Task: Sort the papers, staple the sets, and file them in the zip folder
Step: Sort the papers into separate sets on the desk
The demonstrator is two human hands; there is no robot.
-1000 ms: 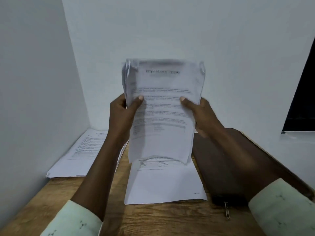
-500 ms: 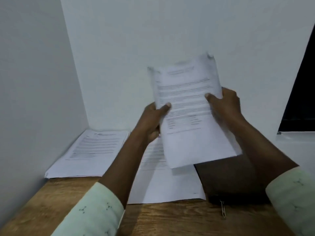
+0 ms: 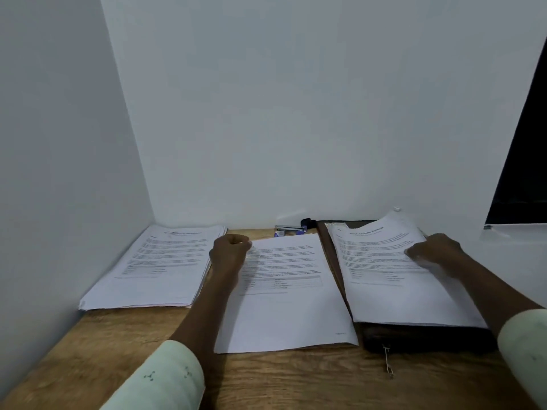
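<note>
Three lots of printed paper lie on the wooden desk (image 3: pixel 88 350). A thick stack (image 3: pixel 154 267) sits at the left by the wall, and a thinner set (image 3: pixel 290 306) lies in the middle. A third stack (image 3: pixel 390 276) lies on the dark brown zip folder (image 3: pixel 429 335), its far right corner still curled up. My right hand (image 3: pixel 438 250) holds this stack at its right edge, thumb on top. My left hand (image 3: pixel 229 253) hovers with curled fingers at the middle set's upper left corner; nothing shows in it. A stapler (image 3: pixel 288 229) lies behind the middle set.
White walls close the desk at the left and back. A small dark object (image 3: pixel 307 222) sits beside the stapler. The folder's metal zip pull (image 3: pixel 387 362) hangs toward the desk's front edge. A dark window opening (image 3: pixel 524 173) is at the far right.
Both hands held the stack up in the air before. The right hand has carried it right and down onto the folder; the left hand has let go and dropped to the middle set.
</note>
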